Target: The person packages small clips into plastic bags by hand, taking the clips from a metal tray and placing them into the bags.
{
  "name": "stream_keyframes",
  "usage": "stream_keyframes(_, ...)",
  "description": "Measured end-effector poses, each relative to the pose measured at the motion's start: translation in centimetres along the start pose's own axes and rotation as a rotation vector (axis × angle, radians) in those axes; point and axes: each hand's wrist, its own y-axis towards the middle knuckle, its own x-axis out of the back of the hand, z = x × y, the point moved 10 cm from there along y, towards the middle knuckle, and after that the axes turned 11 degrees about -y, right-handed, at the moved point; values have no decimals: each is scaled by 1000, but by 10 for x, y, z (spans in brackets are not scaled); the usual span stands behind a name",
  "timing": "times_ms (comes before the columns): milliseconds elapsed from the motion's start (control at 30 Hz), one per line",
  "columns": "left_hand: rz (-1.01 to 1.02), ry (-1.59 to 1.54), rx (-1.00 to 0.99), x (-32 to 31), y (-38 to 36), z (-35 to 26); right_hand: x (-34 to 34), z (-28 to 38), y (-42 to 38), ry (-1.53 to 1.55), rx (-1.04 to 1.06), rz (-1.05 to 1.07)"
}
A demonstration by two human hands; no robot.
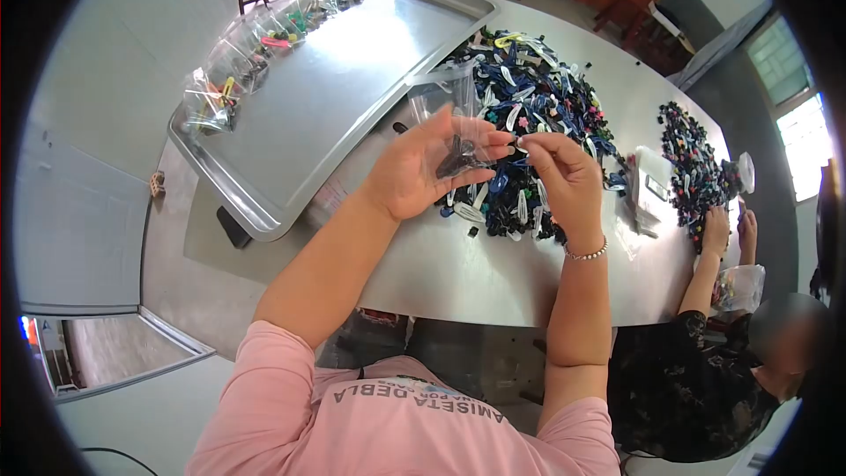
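My left hand (412, 166) is curled around a clear plastic bag (448, 92). A few dark hair clips (458, 159) show through the film, near my fingers. Close to the left fingertips, my right hand (564, 178) is closed in a pinch. A small pale thing shows at its fingertips, too small to name. Behind and beneath both hands spreads a heap of hair clips (542, 92), mostly black, navy and white, some with coloured flowers.
A large metal tray (308, 88) stands at the left, with filled clear bags (211, 106) along its far side. To the right are a stack of clear bags (650, 185) and a second clip heap (692, 154). A co-worker's hands (718, 229) work there on the metal table (441, 282).
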Motion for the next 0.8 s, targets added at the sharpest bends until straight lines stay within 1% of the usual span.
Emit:
stream_keyframes(67,-67,169,-40,2,-3,0,-15,12,-3,78,94,68)
stream_keyframes(100,-69,177,-50,-2,-4,3,-19,15,-2,84,105,71)
stream_keyframes(167,-115,208,99,-1,-6,24,-25,40,-8,-216,354,13)
stream_keyframes(200,-55,180,147,-6,-9,30,-33,22,-9,-3,137,128)
stream_keyframes(233,-61,185,142,-5,-10,31,-34,22,-9,4,142,131)
stream_keyframes(300,-219,297,174,3,-14,37,-38,1,-9,358,-85,209)
stream_keyframes(333,-337,453,115,3,-18,28,-34,-3,-8,308,-109,179)
stream_keyframes(367,-340,459,112,2,-21,28,-32,-2,-8,313,-104,180)
stream_keyframes(433,-303,954,-230,-15,-27,-11,-24,-6,-6,135,-126,135)
stream_keyframes(500,-357,1021,-283,-14,-34,-23,-27,-3,-8,163,-107,181)
stream_keyframes(567,-414,1081,-338,-14,-44,-38,-33,7,-9,228,-13,208)
stream_keyframes(633,-393,1352,-454,-30,-53,-58,-35,16,-10,227,15,212)
stream_keyframes(667,-343,1408,-561,-39,-59,-73,-32,16,-9,207,9,181)
stream_keyframes(700,-349,1412,-568,-34,-62,-88,-28,15,-8,186,5,148)
stream_keyframes(767,-496,1344,-509,-7,-70,-127,-25,8,-7,166,14,145)
stream_keyframes(800,-600,1366,-465,5,-75,-150,-24,6,-7,155,4,143)
